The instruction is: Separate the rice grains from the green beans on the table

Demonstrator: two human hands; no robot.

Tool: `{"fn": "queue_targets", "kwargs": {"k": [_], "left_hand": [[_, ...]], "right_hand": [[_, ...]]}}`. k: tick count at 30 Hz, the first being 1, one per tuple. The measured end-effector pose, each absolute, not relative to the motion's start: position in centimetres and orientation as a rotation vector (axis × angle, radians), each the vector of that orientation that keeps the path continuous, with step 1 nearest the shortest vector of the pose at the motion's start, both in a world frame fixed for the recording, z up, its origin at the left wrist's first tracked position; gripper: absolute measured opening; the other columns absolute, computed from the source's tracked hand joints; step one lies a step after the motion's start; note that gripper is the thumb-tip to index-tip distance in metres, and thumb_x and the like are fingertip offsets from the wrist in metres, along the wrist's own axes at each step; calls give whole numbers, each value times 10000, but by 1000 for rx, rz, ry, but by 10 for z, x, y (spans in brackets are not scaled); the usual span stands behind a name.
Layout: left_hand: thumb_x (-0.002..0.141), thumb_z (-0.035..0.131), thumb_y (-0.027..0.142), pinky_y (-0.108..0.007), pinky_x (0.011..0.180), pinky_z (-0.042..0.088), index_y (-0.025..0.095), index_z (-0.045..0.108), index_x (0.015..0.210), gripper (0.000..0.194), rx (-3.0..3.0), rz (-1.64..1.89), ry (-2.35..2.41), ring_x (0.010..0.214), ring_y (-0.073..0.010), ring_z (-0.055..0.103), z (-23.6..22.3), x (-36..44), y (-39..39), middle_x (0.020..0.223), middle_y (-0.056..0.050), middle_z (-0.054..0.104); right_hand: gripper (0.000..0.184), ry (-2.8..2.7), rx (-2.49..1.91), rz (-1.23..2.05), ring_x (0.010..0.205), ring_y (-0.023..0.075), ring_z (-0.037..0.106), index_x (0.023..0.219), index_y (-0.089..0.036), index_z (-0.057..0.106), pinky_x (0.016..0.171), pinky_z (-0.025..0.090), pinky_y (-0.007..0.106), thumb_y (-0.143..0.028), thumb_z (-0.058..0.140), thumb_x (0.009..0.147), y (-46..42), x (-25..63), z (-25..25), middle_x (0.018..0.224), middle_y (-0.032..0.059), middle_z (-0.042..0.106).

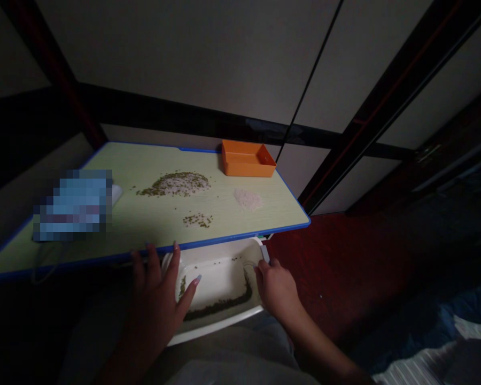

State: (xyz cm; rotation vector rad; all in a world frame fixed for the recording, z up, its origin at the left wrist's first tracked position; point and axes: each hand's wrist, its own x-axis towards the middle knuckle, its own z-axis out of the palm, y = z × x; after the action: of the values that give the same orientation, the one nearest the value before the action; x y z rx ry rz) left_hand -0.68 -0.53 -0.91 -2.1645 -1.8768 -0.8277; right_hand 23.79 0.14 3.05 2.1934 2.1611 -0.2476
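A white basin (212, 274) sits over my lap, below the table's front edge. Small green beans (220, 307) lie along its near side and in its corners. My right hand (278, 286) is closed around the grey handle (265, 254) at the basin's right end. At the left end, my left hand (160, 283) has its fingers spread, fingertips by the table edge and thumb over the basin. On the table lie a large mixed pile of green beans and white rice (180, 184), a smaller mixed pile (199, 219) and a patch of white rice (248, 199).
An orange open box (248, 167) stands at the back right of the pale yellow, blue-edged table (144, 224). A blurred-out light blue object (74, 203) lies on the left. Cabinet panels (192, 53) rise behind. Dark red floor (304, 251) and bedding (460, 321) show at right.
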Motion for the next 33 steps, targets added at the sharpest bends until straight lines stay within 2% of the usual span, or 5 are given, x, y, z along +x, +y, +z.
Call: {"fn": "queue_targets", "kwargs": {"k": [6,19,24,28,33], "left_hand": [[860,476,423,-636,1140,219,142,236,1495,736,-2189,-812,-1885,1466,-456,-76,-11,-7,-7,1612,-172,-134],[835,367,122,-589,1165,232,292,44,1517,773,-2326,-902,-1943,1478,-376,-69,-14,-18,-7,1608,-55,-220],[859,376,149,-590,1160,234,338,40,1510,757,-2353,-957,-1942,1476,-370,-70,-12,-17,-8,1608,-25,-224],[861,396,160,-581,1154,260,334,49,1511,757,-2317,-989,-1934,1480,-372,-35,-12,-15,-7,1616,-50,-189],[862,437,203,-576,1152,274,313,29,1514,777,-2343,-929,-1894,1480,-375,-58,-17,-15,-5,1612,-87,-197]], "right_hand": [[330,2198,2231,-280,739,202,659,1025,-209,670,663,452,295,-310,359,984,-1,239,30,947,114,631],[259,2579,2301,-78,1306,333,373,940,-199,699,1009,386,502,-290,457,956,6,238,42,1364,184,478],[199,3076,2314,-201,1206,247,454,842,-200,640,1024,392,420,-268,478,936,41,227,86,1235,119,546],[312,3498,2186,-664,987,167,530,705,-197,532,930,419,320,-304,404,969,98,195,116,951,48,588],[370,3453,2557,-1095,797,124,489,670,-202,453,775,396,233,-345,345,994,149,158,91,732,-16,493]]}}
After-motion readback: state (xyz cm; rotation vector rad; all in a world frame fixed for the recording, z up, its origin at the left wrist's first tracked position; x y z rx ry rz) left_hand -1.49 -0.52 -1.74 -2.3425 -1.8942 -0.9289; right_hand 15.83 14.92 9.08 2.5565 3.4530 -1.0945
